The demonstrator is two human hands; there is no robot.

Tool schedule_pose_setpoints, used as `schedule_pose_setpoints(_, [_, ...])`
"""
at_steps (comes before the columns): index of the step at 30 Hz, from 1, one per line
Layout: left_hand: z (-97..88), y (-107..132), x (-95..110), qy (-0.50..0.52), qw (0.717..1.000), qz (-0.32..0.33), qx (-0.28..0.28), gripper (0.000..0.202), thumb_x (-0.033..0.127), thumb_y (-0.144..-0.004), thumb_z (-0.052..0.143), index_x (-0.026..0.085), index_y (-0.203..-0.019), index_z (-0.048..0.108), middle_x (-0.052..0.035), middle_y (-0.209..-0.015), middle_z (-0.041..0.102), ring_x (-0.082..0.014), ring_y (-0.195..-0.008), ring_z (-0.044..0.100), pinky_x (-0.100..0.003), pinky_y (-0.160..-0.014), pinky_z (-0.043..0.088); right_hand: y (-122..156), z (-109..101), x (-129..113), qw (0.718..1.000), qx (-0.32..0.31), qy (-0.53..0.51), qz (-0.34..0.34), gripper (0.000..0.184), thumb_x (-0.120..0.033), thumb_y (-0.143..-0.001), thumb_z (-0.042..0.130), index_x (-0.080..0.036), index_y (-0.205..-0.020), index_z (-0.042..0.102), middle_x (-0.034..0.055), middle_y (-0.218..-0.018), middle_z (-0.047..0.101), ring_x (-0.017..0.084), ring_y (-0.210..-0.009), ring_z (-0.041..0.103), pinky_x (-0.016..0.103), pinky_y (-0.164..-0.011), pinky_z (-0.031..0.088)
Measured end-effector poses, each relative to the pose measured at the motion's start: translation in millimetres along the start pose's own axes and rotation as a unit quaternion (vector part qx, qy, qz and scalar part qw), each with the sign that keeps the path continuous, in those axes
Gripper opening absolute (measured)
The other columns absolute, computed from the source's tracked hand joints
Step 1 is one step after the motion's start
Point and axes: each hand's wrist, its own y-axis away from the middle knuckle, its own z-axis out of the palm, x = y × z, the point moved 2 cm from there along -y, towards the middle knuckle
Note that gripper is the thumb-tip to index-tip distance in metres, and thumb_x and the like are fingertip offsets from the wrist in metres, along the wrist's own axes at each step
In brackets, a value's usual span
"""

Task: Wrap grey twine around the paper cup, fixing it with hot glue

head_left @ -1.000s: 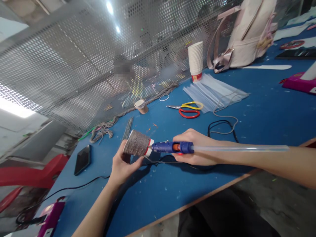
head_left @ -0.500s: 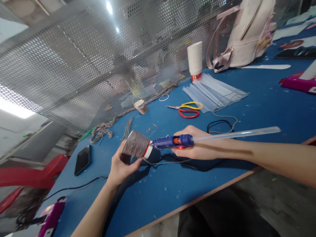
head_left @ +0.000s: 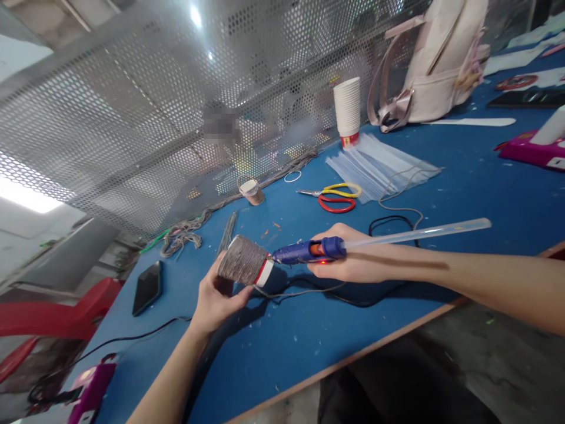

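My left hand (head_left: 219,300) is closed around a paper cup (head_left: 243,260) wound with grey cord; it lies tilted on its side, with a red band and white rim bare at the right end. In my right hand (head_left: 342,268) is a blue glue gun (head_left: 298,252), its small red light lit. The gun's nozzle meets the cup at the edge of the cord winding, by the red band. A long clear glue stick (head_left: 424,232) sticks out of the gun's back. From the cup, a loose grey cord (head_left: 304,292) trails right across the table.
Scissors (head_left: 338,197) with yellow and red handles lie beyond the gun, near clear glue sticks (head_left: 375,168) and stacked paper cups (head_left: 347,112). A phone (head_left: 148,287) and tangled cord (head_left: 183,235) are at left. A perforated metal screen (head_left: 168,106) borders the blue table (head_left: 265,359).
The back end of the glue stick has dipped inward slightly and the gun has tilted a little. Both hands keep their hold, with the nozzle still at the cup.
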Motion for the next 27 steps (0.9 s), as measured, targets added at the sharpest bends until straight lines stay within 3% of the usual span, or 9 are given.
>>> schedule_pose_setpoints(3, [0.8, -1.1, 1.7, -0.002, 1.0, 0.013, -0.014, 0.046, 0.025, -0.041, 0.084, 0.018, -0.077, 0.056, -0.0036, -0.076, 0.067, -0.0216, -0.078, 0.067, -0.036, -0.08, 0.058, 0.6, 0.4, -0.6, 1.0, -0.01, -0.004, 0.006, 0.018, -0.03, -0.074, 0.056, -0.018, -0.063, 0.048, -0.0054, -0.056, 0.047, 0.009, -0.053, 0.035, 0.022, -0.048, 0.03])
schedule_pose_setpoints(11, [0.3, -0.8, 4.0, 0.003, 0.999, 0.034, -0.019, 0.044, 0.028, -0.044, 0.084, 0.018, -0.076, 0.056, -0.0047, -0.078, 0.068, -0.021, -0.075, 0.067, -0.036, -0.078, 0.058, -2.1, -3.4, -0.6, 0.999, 0.007, 0.008, 0.037, 0.023, -0.029, -0.073, 0.055, -0.019, -0.058, 0.041, -0.0059, -0.054, 0.038, 0.008, -0.052, 0.032, 0.023, -0.048, 0.026])
schedule_pose_setpoints(27, [1.8, -1.0, 9.7, 0.001, 1.0, 0.02, -0.013, 0.042, 0.026, -0.043, 0.084, 0.019, -0.073, 0.055, -0.0049, -0.075, 0.069, -0.0196, -0.071, 0.066, -0.035, -0.075, 0.058, -1.4, -0.4, 0.8, 1.0, 0.002, 0.011, -0.003, 0.021, -0.03, -0.076, 0.056, -0.019, -0.061, 0.044, -0.0056, -0.054, 0.043, 0.009, -0.052, 0.034, 0.022, -0.047, 0.027])
